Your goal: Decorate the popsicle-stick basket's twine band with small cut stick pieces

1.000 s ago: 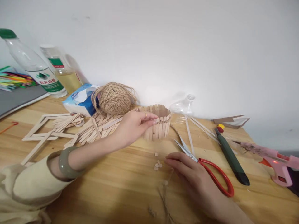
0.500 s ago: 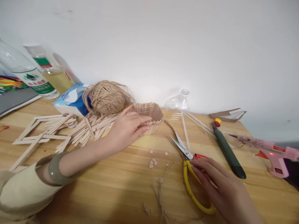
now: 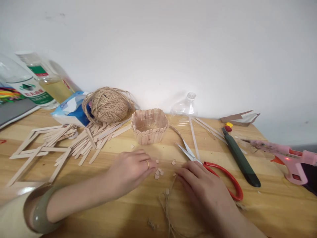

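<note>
My left hand [image 3: 135, 170] is low over the table, its fingers drawn together beside several small wood chips [image 3: 158, 173]. Whatever they may hold is hidden. My right hand [image 3: 204, 185] reaches across the scissors [image 3: 234, 185], covering the yellow handle; the red handle and the parted blades show. Its fingers are bent and pressed together, tips by another chip. Behind the hands stands a small basket of craft sticks [image 3: 151, 135], with a braided cord round its outside that trails right to the scissors. Loose twine [image 3: 167, 211] lies between my forearms.
Craft sticks [image 3: 84, 145] lie heaped at left, below a twine ball [image 3: 110, 105] and a tissue pack [image 3: 70, 109]. Bottles [image 3: 37, 92] stand farther left. A cut bottle top [image 3: 187, 105] is by the wall. At right are a green-handled cutter [image 3: 241, 158] and a pink glue gun [image 3: 284, 155], its light on.
My left hand has left the basket and come down toward the wood chips. My right hand has moved left off the scissors' handles, which have shifted on the table.
</note>
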### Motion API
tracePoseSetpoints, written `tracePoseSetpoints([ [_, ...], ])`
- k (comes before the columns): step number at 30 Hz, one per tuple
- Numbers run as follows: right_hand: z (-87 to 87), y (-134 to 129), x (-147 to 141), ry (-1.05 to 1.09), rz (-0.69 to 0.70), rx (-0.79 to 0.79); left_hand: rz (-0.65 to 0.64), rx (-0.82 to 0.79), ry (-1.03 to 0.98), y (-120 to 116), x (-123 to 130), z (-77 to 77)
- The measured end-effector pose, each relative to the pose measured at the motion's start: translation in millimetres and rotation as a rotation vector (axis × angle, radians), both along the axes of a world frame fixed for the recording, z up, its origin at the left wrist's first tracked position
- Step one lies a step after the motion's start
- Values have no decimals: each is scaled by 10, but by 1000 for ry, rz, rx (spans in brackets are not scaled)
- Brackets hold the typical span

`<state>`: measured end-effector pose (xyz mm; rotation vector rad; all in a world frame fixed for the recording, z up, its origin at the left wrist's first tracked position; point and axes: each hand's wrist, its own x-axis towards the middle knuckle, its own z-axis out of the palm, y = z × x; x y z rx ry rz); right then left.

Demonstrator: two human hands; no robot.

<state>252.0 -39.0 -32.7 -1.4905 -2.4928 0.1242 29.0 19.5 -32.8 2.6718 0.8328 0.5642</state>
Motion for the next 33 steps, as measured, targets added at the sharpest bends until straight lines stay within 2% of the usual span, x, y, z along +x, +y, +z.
tracePoseSetpoints([
  [6, 21, 177, -104, -103, -48, -103, 67, -196, 103, 42, 127, -48],
  [15, -29, 183, -75, -90, -8, -114, 65, -242, 198, 89, 244, -38],
  [17, -1, 183, -47, -70, -16, -92, 64, -258, 193, 97, 238, -33],
  [20, 113, 177, -3, 34, -98, -85, 68, -294, 155, 114, 203, -4],
  [21, 157, 168, 2, 99, -126, -95, 89, -360, 105, 116, 188, 13],
  [23, 222, 129, -14, 246, -139, -127, 169, -599, -62, 100, 158, 52],
  [25, 230, 53, -70, 360, -83, -171, 259, -913, -267, 37, 138, 83],
  [27, 172, -58, -156, 428, -22, -238, 291, -1160, -387, -82, 128, 87],
  [31, -33, -295, -333, 487, -54, -489, 239, -1392, -272, -396, 103, 13],
  [33, -113, -379, -386, 543, -103, -647, 232, -1329, -187, -522, 75, -22],
])
